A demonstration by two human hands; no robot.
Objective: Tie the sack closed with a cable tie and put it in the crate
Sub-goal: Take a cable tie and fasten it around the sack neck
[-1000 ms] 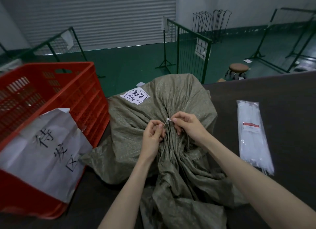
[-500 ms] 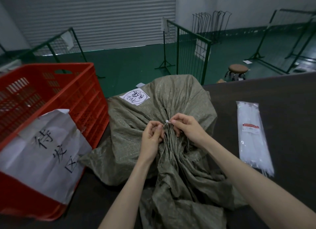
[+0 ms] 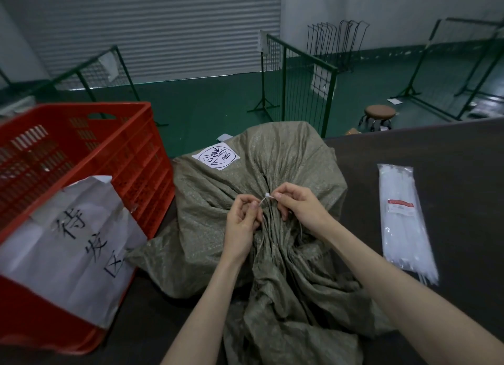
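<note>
A grey-green woven sack lies on the dark table, its neck gathered into folds at the middle. A white cable tie crosses the gathered neck. My right hand pinches the tie's head end between thumb and forefinger. My left hand grips the tie's tail, which hangs down past the palm. The red plastic crate stands to the left of the sack, with a white paper sign on its near wall.
A clear bag of white cable ties lies on the dark table to the right. Beyond the table's far edge are a green floor, green wire fence panels and a brown stool.
My hands have drawn slightly apart, so a short stretch of the white tie now shows between them. The sack and crate have not moved.
</note>
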